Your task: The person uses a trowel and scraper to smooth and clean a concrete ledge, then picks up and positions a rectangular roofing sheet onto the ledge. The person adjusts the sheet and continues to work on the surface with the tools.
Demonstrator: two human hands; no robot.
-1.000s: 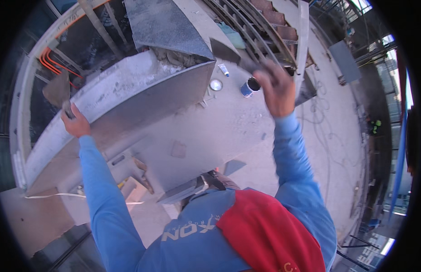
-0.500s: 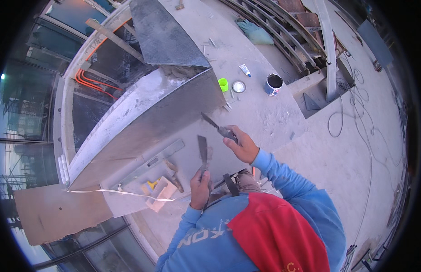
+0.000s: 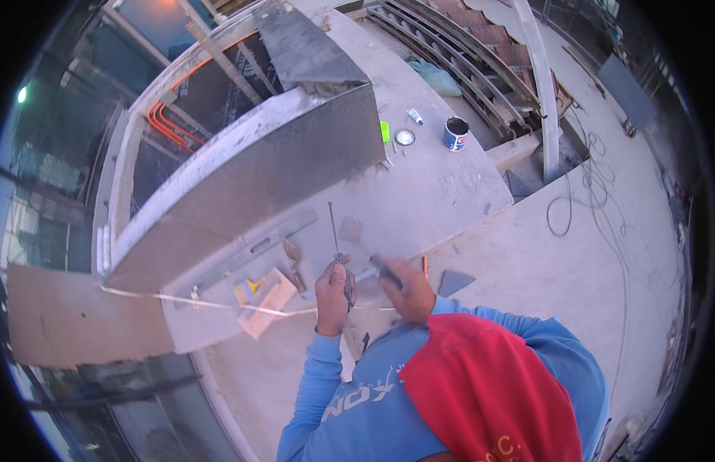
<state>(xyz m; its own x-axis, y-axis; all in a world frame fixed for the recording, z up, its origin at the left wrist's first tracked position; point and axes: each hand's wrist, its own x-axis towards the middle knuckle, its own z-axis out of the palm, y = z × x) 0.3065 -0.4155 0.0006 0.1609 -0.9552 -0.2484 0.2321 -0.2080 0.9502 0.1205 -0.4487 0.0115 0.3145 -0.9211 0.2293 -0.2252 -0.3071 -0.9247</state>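
Upright in my left hand is a putty knife, its thin blade turned nearly edge-on. The fingers wrap its grey, smeared handle. To the right of it, my right hand is closed on a second putty knife. Motion blurs that hand, and the blade of its knife barely shows. Both hands are close to my body, above the near part of the grey slab. A curved dark stone panel rises beyond them, touched by neither hand.
A spirit level, a yellow-handled brush and a wooden block lie at left. Farther off stand an open can, a round lid, a tube and a green cup. Cables loop at right.
My right hand has drawn back toward my body with its putty knife. The left putty knife has turned from showing its flat blade to nearly edge-on.
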